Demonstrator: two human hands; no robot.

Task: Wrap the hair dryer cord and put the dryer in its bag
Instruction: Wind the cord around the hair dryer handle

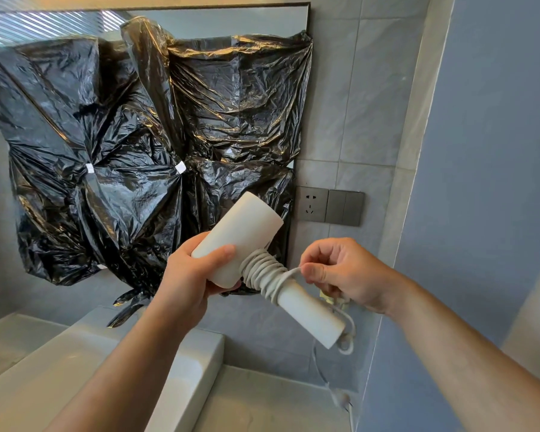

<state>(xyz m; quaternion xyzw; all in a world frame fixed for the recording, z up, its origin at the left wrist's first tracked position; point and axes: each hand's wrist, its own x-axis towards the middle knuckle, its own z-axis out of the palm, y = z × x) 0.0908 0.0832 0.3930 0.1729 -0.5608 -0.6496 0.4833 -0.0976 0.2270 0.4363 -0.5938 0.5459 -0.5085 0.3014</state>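
Observation:
A white hair dryer (247, 226) is held up in front of the wall, barrel pointing up-left, handle slanting down to the right. My left hand (189, 272) grips the rear of the barrel. Several turns of white cord (262, 271) are wound around the top of the handle. My right hand (340, 271) pinches a stretch of the cord just right of the coils, with more cord looping under the hand to the handle's end (345, 342). No bag for the dryer is in view.
Black plastic sheeting (144, 145) covers the mirror behind the dryer. A grey wall socket and switch plate (329, 205) sits to the right of it. A white basin (75, 353) and pale countertop (262, 400) lie below. A thin cable with a plug (340, 397) dangles near the right wall.

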